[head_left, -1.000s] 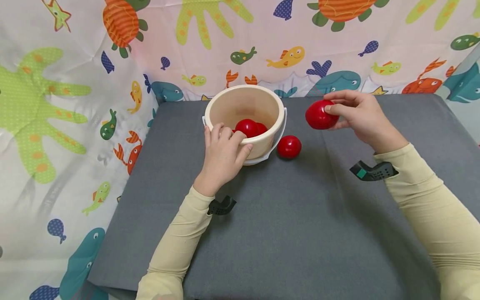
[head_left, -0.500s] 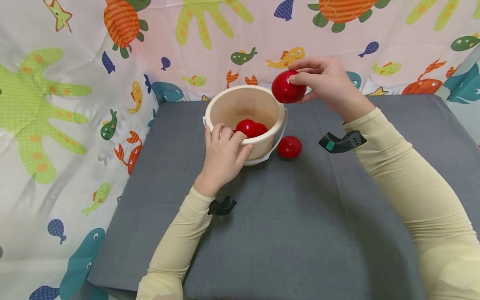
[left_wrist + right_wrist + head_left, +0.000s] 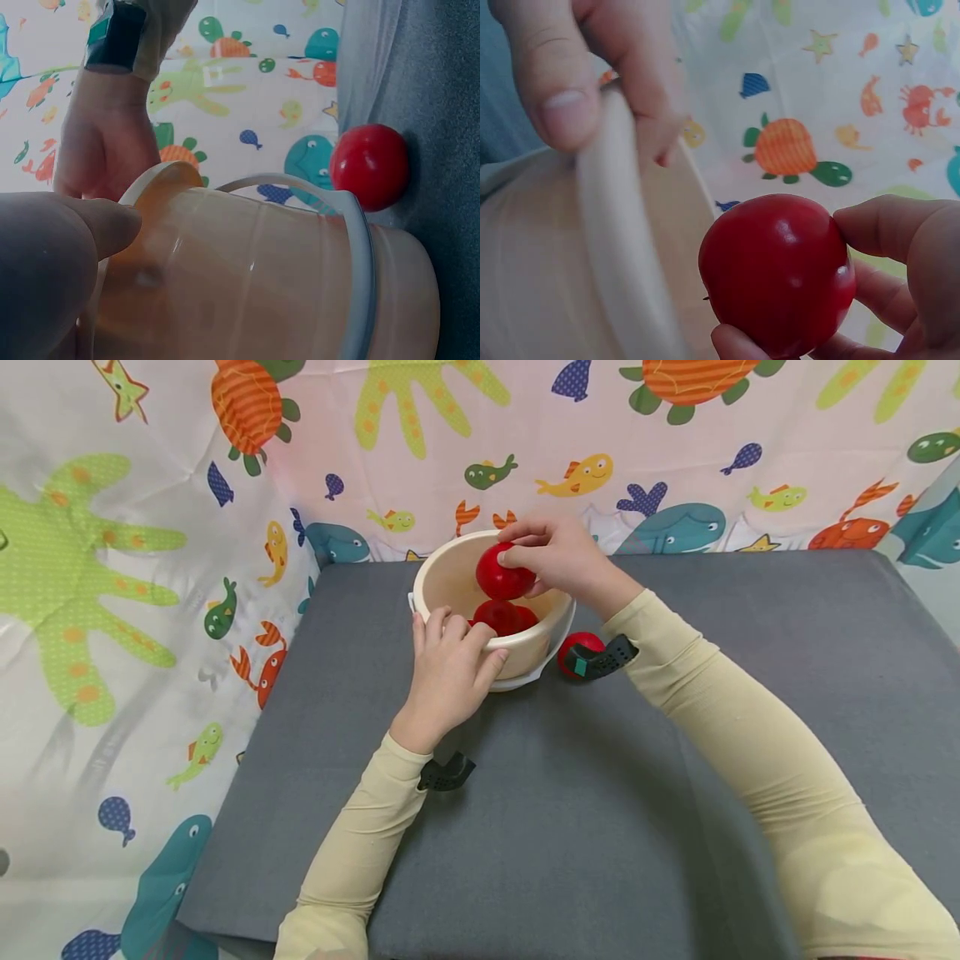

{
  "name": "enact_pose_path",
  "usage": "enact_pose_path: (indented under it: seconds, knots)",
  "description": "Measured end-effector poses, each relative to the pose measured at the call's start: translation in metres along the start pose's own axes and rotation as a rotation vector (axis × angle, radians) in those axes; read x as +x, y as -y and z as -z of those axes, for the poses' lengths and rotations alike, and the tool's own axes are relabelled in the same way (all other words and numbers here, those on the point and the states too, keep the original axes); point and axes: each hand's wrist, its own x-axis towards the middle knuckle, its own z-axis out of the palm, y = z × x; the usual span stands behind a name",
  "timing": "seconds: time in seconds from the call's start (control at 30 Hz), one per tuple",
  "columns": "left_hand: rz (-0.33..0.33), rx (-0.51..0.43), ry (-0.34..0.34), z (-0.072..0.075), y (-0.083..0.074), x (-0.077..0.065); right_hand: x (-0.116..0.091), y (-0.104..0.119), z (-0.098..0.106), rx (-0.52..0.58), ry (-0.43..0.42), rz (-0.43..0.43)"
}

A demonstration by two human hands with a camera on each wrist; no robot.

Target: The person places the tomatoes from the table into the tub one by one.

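My right hand (image 3: 564, 560) pinches a shiny red apple (image 3: 501, 575) between thumb and fingers, over the mouth of a cream bucket (image 3: 528, 653). A short dark stem shows on this apple in the right wrist view. My left hand (image 3: 446, 681) grips the bucket's near rim, its fingers over the edge and its thumb outside. Inside the bucket lie other red round fruits (image 3: 497, 617), partly hidden by the near wall and my left fingers. To the right of the bucket another red fruit (image 3: 371, 166) rests on the table, partly covered by the right wrist camera in the head view.
The bucket's pale handle (image 3: 360, 277) hangs down along its outside. A grey cloth covers the table (image 3: 585, 827). Behind and to the left hangs a curtain (image 3: 442, 477) printed with sea animals, close to the table's back edge.
My right hand has carried the apple leftward, up and then down, from right of the bucket to over its mouth. My left hand and the bucket have stayed put.
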Motion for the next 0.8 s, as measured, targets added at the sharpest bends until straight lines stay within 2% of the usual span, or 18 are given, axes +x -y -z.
enact_pose_path:
  seconds: [0.27, 0.47, 0.8]
  knots:
    - [-0.005, -0.01, -0.002, 0.0, 0.001, 0.0, 0.006, -0.007, -0.017, -0.042, 0.028, -0.016]
    - [0.001, -0.011, 0.003, 0.001, 0.0, 0.0, 0.008, -0.01, -0.022, -0.075, 0.051, -0.012]
    - [0.012, 0.006, 0.013, 0.001, 0.0, 0.0, 0.006, -0.012, -0.024, -0.068, 0.068, -0.001]
